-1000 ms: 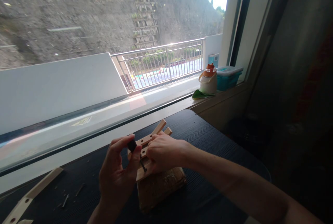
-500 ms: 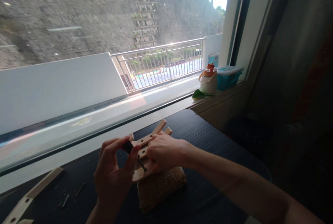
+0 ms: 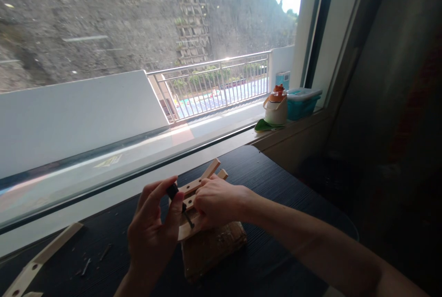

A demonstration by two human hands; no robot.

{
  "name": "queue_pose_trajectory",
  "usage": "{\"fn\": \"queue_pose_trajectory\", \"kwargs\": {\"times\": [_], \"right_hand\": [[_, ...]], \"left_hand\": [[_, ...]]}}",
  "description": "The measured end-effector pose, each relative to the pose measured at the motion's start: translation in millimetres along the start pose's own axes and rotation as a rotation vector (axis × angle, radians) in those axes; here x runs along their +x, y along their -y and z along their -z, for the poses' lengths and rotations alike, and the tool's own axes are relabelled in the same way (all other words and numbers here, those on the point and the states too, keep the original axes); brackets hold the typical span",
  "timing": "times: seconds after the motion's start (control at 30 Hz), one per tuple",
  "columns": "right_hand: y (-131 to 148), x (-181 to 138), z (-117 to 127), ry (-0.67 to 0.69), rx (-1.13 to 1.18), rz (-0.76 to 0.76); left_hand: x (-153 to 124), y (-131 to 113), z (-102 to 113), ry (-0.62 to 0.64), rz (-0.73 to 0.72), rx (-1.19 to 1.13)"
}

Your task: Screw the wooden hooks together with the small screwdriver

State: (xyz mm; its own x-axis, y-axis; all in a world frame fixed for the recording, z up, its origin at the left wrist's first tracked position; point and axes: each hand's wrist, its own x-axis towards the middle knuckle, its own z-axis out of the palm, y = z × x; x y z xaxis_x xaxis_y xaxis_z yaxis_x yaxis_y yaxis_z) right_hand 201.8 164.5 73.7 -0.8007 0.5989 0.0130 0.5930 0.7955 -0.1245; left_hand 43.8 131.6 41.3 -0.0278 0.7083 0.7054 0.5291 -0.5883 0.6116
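Observation:
My left hand (image 3: pixel 157 221) is closed, thumb and fingers pinching the black handle of a small screwdriver (image 3: pixel 172 191). Its thin shaft slants down to the right and meets the near piece of a light wooden frame (image 3: pixel 188 233); whether a screw sits under the tip is too small to tell. My right hand (image 3: pixel 216 200) is wrapped over the frame's pieces, pressing them from the right. Dark holes show along the frame's bars, and two angled ends stick out beyond my knuckles. Below the frame lies a brown, tape-wrapped block (image 3: pixel 214 251).
A bent wooden strip with holes (image 3: pixel 44 255) lies at the left of the black table (image 3: pixel 286 205). Loose screws (image 3: pixel 86 267) are scattered beside it. On the windowsill stand a white bottle with an orange top (image 3: pixel 276 108) and a teal lidded box (image 3: pixel 304 103).
My left fingers have shifted slightly around the screwdriver handle, and the hand has moved a little to the right. My right hand and the frame stay almost in place.

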Motion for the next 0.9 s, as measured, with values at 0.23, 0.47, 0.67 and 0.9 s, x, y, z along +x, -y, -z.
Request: {"fn": "queue_pose_trajectory", "kwargs": {"times": [0.23, 0.47, 0.67, 0.9], "right_hand": [[-3, 2, -4, -0.019, -0.005, 0.029], [-3, 2, -6, -0.013, 0.002, 0.033], [-2, 2, -5, -0.005, -0.005, 0.022], [-4, 2, -10, -0.074, 0.011, 0.039]], "left_hand": [[0, 3, -1, -0.042, -0.124, -0.069], [-2, 5, -1, -0.043, -0.058, -0.045], [-3, 2, 0, -0.017, -0.057, 0.049], [-4, 1, 1, -0.034, -0.053, 0.072]]}}
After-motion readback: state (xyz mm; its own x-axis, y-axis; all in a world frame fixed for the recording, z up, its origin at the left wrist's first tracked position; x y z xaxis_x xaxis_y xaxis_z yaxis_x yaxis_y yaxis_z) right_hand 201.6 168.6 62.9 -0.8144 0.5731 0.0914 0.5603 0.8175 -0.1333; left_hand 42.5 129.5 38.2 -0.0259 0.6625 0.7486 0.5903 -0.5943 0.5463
